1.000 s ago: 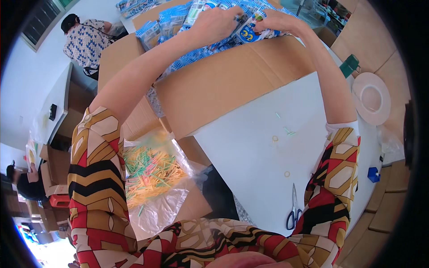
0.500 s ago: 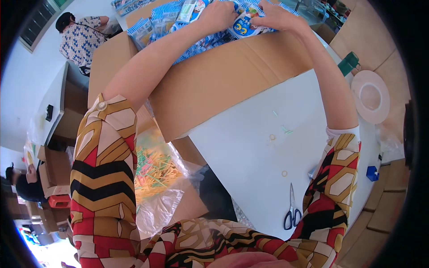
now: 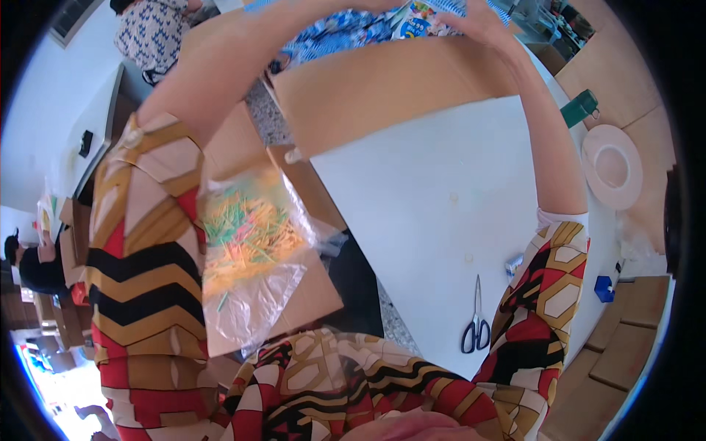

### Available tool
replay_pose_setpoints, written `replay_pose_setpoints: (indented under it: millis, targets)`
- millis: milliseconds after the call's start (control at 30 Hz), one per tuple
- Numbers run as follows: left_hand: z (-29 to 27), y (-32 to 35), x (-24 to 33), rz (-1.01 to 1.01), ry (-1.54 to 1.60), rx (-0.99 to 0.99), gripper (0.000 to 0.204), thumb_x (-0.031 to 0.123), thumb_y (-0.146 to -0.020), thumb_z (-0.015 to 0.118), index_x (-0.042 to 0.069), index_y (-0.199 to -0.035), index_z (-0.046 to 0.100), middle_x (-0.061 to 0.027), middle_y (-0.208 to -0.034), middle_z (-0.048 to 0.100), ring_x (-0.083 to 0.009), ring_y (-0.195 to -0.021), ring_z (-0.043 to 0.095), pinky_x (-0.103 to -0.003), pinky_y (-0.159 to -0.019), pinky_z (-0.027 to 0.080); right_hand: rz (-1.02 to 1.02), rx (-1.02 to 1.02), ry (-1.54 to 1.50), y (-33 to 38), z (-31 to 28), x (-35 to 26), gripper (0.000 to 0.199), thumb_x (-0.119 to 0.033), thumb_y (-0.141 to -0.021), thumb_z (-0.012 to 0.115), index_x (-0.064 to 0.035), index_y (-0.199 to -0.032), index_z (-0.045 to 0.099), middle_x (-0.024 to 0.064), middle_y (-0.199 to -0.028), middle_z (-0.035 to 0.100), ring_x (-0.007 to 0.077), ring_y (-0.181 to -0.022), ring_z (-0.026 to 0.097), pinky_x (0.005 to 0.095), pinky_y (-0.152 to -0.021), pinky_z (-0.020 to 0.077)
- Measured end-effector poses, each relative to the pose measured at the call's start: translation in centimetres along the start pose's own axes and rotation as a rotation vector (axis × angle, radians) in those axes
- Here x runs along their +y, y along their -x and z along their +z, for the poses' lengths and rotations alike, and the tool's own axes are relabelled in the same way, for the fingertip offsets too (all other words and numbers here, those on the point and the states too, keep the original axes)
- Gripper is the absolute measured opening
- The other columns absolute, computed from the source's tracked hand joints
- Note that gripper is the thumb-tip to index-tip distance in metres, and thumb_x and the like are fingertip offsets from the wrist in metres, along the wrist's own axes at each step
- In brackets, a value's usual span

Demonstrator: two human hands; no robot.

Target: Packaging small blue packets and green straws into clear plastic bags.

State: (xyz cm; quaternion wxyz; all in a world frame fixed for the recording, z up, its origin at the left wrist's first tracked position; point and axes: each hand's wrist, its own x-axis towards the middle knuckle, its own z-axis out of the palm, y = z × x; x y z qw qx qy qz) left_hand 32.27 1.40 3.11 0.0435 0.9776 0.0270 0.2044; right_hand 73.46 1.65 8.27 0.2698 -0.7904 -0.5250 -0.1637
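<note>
Blue-and-white plastic packets [image 3: 338,35] fill a large cardboard carton [image 3: 397,88] at the far side of the table. My right hand [image 3: 482,23] is over the packets at the right, thumb and fingers apart, beside one packet with a round blue print [image 3: 413,26]. My left hand [image 3: 379,4] reaches across the packets at the top edge. It is blurred and partly cut off, so its fingers do not show clearly.
Scissors [image 3: 476,332] lie on the white table [image 3: 412,176]. Lower left, an open carton lined with clear plastic [image 3: 257,298] holds thin coloured sticks [image 3: 250,228]. A green cup [image 3: 579,109] and a pale round hat [image 3: 612,167] are at right. Another person [image 3: 151,37] is at upper left.
My left forearm has swung up and outward, and its hand has gone to the top edge. The packet carton sits higher in view. More of the stick carton shows.
</note>
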Motion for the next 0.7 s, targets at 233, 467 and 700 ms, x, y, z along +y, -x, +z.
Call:
replay_pose_setpoints:
  millis: [233, 467, 700]
  targets:
    - [-5.5, -18.6, -17.8, -0.063, -0.217, -0.130, 0.027, 0.022, -0.079, 0.050, -0.002, -0.079, 0.062, -0.0237, -0.082, 0.061, -0.0373, -0.076, 0.060, -0.045, -0.068, 0.047, -0.686, 0.175, -0.073, -2.8, 1.1, -12.0, 0.032, -0.006, -0.064, 0.063, -0.0031, -0.095, 0.059, 0.0144, -0.099, 0.059, 0.0336, -0.096, 0.054, 0.0407, -0.084, 0.0441]
    - [-8.0, -17.1, -16.5, 0.004, -0.199, -0.037, 0.026, 0.021, -0.079, 0.050, -0.001, -0.081, 0.063, -0.0231, -0.081, 0.062, -0.0364, -0.074, 0.060, -0.044, -0.067, 0.047, -0.546, -0.405, 0.370, -3.3, 4.8, -1.9, 0.039, -0.011, -0.079, 0.052, -0.0067, -0.118, 0.053, 0.0149, -0.118, 0.054, 0.0289, -0.112, 0.048, 0.0359, -0.094, 0.0382]
    - [-18.0, 0.7, -14.8, -0.332, -0.034, 0.021, 0.017, 0.015, -0.080, 0.054, 0.001, -0.081, 0.062, -0.0159, -0.074, 0.063, -0.0258, -0.070, 0.061, -0.035, -0.063, 0.047, -0.840, -0.060, -0.112, -4.4, 8.6, -6.6, 0.045, -0.003, -0.086, 0.043, -0.0098, -0.130, 0.041, 0.0125, -0.135, 0.040, 0.0263, -0.127, 0.035, 0.0363, -0.106, 0.0237]
